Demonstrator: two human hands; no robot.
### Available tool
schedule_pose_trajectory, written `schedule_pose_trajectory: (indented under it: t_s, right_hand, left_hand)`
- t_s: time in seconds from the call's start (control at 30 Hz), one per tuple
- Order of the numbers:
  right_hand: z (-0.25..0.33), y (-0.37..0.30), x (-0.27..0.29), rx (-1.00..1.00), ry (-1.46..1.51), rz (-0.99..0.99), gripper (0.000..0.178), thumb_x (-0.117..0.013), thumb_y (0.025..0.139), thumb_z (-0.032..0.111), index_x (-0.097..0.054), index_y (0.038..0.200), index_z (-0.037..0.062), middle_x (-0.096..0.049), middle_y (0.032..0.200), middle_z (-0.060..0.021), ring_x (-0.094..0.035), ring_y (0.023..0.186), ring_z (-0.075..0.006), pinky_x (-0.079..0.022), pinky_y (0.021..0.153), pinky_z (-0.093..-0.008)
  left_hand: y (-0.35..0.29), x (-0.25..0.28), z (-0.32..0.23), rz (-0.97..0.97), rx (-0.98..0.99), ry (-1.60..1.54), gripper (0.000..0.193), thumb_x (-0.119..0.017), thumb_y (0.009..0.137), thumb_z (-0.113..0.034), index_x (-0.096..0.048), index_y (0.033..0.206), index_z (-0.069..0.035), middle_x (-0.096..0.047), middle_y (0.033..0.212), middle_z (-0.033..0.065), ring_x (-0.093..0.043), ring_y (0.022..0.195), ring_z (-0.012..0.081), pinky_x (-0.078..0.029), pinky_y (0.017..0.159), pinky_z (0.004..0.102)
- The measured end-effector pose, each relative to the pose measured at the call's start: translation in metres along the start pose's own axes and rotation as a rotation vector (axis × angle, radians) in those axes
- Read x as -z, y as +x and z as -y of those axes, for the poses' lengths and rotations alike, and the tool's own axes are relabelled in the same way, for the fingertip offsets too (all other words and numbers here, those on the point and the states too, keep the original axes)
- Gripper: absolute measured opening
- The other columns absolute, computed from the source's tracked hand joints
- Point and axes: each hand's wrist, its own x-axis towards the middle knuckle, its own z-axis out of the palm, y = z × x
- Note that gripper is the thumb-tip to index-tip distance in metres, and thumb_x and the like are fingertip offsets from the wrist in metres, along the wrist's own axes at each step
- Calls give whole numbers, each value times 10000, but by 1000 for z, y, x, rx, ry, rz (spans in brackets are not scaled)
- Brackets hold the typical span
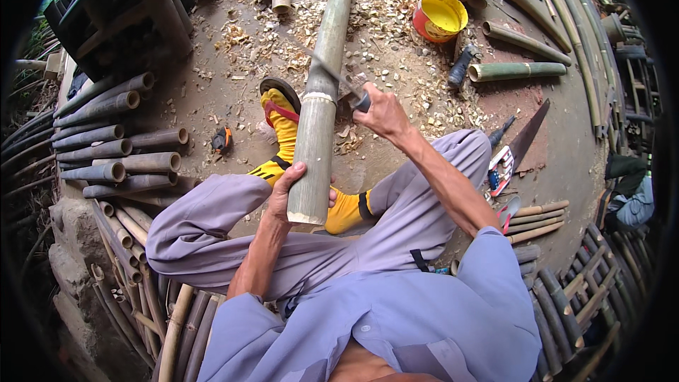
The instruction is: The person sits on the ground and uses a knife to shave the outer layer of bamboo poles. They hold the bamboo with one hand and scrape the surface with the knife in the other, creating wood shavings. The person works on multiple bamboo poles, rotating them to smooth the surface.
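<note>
A thick bamboo tube (pixel 316 143) slants away from my lap, its near cut end low between my knees. My left hand (pixel 291 187) is wrapped round its near part, thumb on the left side and fingertips showing on the right. My right hand (pixel 385 114) is closed on the dark handle of a knife (pixel 329 68). The long, thin blade lies across the tube just beyond the pale ring of the node. Pale shavings (pixel 290 34) are scattered on the ground around the far half of the tube.
A yellow-and-red bucket (pixel 440 15) stands ahead right, near a dark cylindrical tool (pixel 462 66) and a green bamboo piece (pixel 518 71). A handsaw (pixel 527 134) lies beyond my right knee. Stacked bamboo (pixel 117 148) lines the left. An orange-and-black object (pixel 222 140) lies beyond my left knee.
</note>
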Motion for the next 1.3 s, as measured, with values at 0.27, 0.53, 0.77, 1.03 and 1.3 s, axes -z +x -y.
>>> schedule_pose_trajectory:
  t_s: [0.27, 0.53, 0.77, 1.03, 1.3]
  right_hand:
    - [-2, -16, -3, 338, -48, -118, 226, -634, 724, 96, -435, 821, 51, -575, 590, -122, -627, 516, -276, -530, 443, -387]
    - [-6, -14, -10, 237, -8, -66, 227, -653, 709, 129, -470, 823, 58, -532, 546, -116, -612, 522, -284, -509, 511, -406]
    - [6, -32, -17, 539, -95, -115, 230, -631, 732, 144, -428, 818, 77, -569, 575, -124, -629, 525, -294, -528, 502, -403]
    - [15, -42, -21, 659, -132, -111, 257, -661, 702, 159, -459, 830, 63, -570, 633, -107, -617, 553, -313, -512, 483, -400]
    - [24, -41, -18, 667, -151, -103, 245, -638, 722, 171, -431, 803, 68, -533, 527, -92, -590, 465, -285, -516, 443, -403]
  left_hand:
    - [2, -15, 5, 13, 31, -137, 566, -555, 854, -387, -463, 1211, 42, -607, 1030, 244, -665, 817, 359, -573, 718, 479]
    - [1, -4, 9, -22, 34, -73, 598, -578, 860, -408, -450, 1211, 59, -603, 1013, 245, -669, 813, 334, -584, 721, 454]
    - [3, -6, 4, 23, -15, -74, 593, -550, 866, -421, -467, 1177, 77, -605, 973, 228, -671, 806, 359, -587, 699, 480]
    - [2, 0, 8, -20, 8, -68, 619, -572, 861, -438, -453, 1215, 56, -602, 1005, 237, -661, 842, 334, -578, 746, 445]
    - [5, 0, 8, -56, -18, -29, 588, -595, 855, -405, -445, 1252, 2, -614, 1001, 209, -671, 823, 343, -584, 731, 467]
